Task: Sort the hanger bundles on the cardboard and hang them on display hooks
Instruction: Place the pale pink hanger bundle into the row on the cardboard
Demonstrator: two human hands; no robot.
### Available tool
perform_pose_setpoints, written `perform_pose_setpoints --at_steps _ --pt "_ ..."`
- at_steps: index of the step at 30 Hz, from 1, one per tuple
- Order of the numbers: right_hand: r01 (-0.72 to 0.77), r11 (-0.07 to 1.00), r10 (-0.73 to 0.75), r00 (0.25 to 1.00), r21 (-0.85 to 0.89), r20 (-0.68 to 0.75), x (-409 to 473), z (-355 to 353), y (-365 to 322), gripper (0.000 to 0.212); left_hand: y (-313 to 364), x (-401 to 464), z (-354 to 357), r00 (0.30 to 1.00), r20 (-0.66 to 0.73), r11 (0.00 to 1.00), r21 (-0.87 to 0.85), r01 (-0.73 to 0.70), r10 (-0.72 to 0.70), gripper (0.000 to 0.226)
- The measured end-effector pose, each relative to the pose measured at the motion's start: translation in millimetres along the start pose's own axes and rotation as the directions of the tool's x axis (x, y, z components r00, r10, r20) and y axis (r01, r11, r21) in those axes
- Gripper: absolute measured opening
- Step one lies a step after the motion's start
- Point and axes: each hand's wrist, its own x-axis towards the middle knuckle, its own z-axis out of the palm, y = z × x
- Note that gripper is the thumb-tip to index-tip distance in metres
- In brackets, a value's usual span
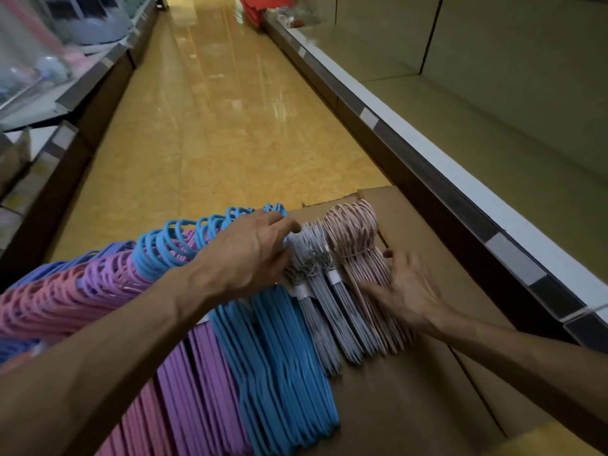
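Bundles of hangers lie side by side on flat cardboard [411, 383]: pink [39, 307] and purple [190, 383] at the left, blue [279, 366] in the middle, grey [322, 311], then pale pink [353, 245] at the right. My left hand [250, 251] reaches over the blue hooks, its fingers curled on the hook end of the grey bundle. My right hand [404, 291] lies open, palm against the right side of the pale pink bundle, thumb across its wires.
An empty shelf unit [493, 133] with a white front edge runs along the right of the cardboard. Stocked shelves [65, 60] line the left. A yellow tiled aisle floor [230, 120] stretches ahead. Red goods [260, 8] sit far back.
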Motion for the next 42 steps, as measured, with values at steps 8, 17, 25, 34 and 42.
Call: perform_pose_setpoints --at_steps 8,17,25,34,42 --pt "0.381 0.922 -0.374 0.922 -0.063 0.101 -55 -4 -48 0.013 -19 -67 -50 0.988 -0.04 0.983 -0.114 0.142 -0.148 0.038" --pt "0.627 0.774 -0.622 0.729 0.083 0.286 -92 23 -113 0.012 -49 -162 -95 0.898 -0.087 0.897 -0.151 0.415 -0.43 0.02" --pt "0.68 0.725 -0.677 0.673 0.11 0.297 -101 32 -132 0.012 -60 -196 -119 0.803 -0.073 0.797 -0.199 0.57 -0.592 0.021" --pt "0.665 0.736 -0.666 0.678 0.126 0.31 -103 28 -131 0.011 -56 -186 -118 0.797 -0.058 0.783 -0.239 0.574 -0.602 0.023" --pt "0.595 0.798 -0.596 0.756 0.096 0.27 -93 4 -97 0.011 -26 -135 -102 0.857 -0.024 0.819 -0.309 0.483 -0.515 0.021"
